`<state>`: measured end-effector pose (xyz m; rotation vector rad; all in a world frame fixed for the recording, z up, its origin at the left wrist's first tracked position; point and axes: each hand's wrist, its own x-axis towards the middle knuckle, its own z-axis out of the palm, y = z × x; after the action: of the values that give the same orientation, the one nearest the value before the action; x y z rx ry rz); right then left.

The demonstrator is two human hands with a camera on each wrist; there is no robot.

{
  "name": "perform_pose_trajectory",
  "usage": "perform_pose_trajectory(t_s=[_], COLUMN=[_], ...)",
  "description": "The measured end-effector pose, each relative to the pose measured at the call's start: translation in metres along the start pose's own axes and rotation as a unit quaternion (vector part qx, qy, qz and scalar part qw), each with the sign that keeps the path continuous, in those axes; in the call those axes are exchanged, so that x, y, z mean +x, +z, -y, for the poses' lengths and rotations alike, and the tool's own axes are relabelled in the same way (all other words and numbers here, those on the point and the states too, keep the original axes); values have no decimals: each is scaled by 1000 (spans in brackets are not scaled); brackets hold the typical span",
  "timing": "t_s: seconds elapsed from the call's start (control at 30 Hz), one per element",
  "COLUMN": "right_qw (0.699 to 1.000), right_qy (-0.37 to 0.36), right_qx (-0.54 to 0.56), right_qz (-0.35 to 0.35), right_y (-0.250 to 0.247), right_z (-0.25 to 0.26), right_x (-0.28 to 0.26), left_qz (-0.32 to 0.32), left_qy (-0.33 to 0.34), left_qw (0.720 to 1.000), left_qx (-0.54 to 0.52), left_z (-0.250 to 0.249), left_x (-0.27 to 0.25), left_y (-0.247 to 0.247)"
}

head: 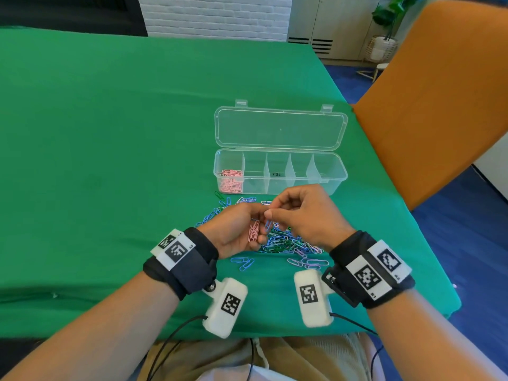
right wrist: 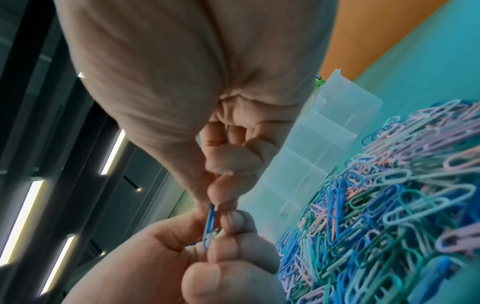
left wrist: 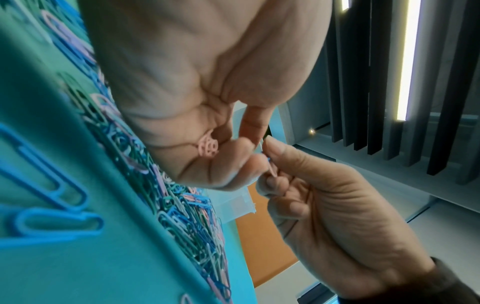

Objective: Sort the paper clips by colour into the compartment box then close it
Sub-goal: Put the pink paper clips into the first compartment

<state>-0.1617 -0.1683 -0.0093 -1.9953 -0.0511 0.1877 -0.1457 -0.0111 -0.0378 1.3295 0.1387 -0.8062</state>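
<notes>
Lying heaped on the green cloth [head: 110, 133] just before the open compartment box [head: 280, 185], the mixed paper clips [head: 286, 243] are waiting; pink clips [head: 231, 181] are filling the leftmost compartment. Above the heap, the left hand [head: 236, 232] is curling round a pink bunch [head: 254, 229], while the right hand [head: 305, 215] is pinching a blue clip [right wrist: 209, 226] against the left fingertips [right wrist: 233, 222].

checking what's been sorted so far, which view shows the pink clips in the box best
The head view: the pink paper clips lie in the leftmost compartment of the open compartment box. The right wrist view shows only the box's dividers, not those clips; the left wrist view shows just a corner of the box.
</notes>
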Motion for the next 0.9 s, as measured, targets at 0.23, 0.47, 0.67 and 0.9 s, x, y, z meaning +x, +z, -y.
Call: perform_pose_trajectory(t_s=[0.23, 0.47, 0.67, 0.9], right_qw=[997, 992, 992, 993], right_qy=[36, 55, 56, 60], right_qx=[67, 109, 106, 101], right_qz=[-9, -15, -26, -12], right_y=[-10, -15, -14, -11], right_z=[-4, -5, -7, -8], right_x=[3, 2, 3, 3], left_qz=[0, 12, 21, -13], left_qy=[17, 7, 31, 51], left_qw=[1000, 998, 999, 998], left_qx=[-21, -54, -26, -35], left_z=[1, 0, 4, 4], left_x=[1, 2, 3, 6], left_y=[-1, -4, -4, -5])
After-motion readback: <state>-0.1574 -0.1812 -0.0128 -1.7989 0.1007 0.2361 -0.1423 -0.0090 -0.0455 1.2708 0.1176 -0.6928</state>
